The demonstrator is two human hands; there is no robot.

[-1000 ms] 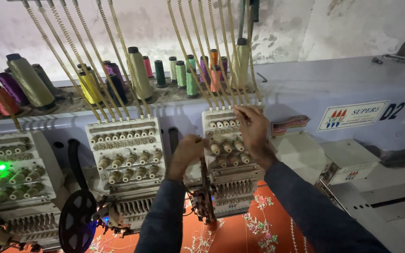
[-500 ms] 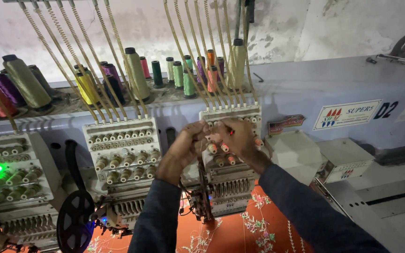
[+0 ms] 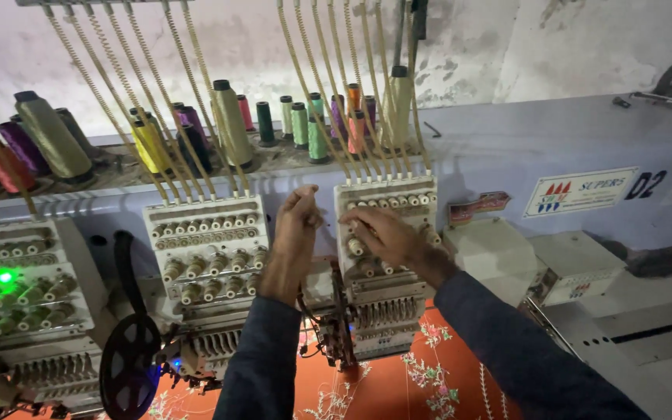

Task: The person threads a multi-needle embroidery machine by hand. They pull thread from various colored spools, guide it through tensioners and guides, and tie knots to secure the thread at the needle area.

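My left hand is raised in front of the gap between two embroidery heads, fingers pinched together as if on a thin thread that I cannot make out. My right hand rests on the tension knobs of the right embroidery head, fingertips at its upper rows. Both arms wear dark blue sleeves. Cream guide tubes run down from above into this head. Thread cones in olive, green, pink and purple stand on the shelf behind.
A second embroidery head is left of my hands, a third with a green lamp at far left. Orange cloth with stitched flowers lies below. A black wheel sits lower left. The grey machine beam spans the right.
My left hand has risen from the head's knobs and moved left, now pinched above it. My right hand has slid down and stays on the knobs.
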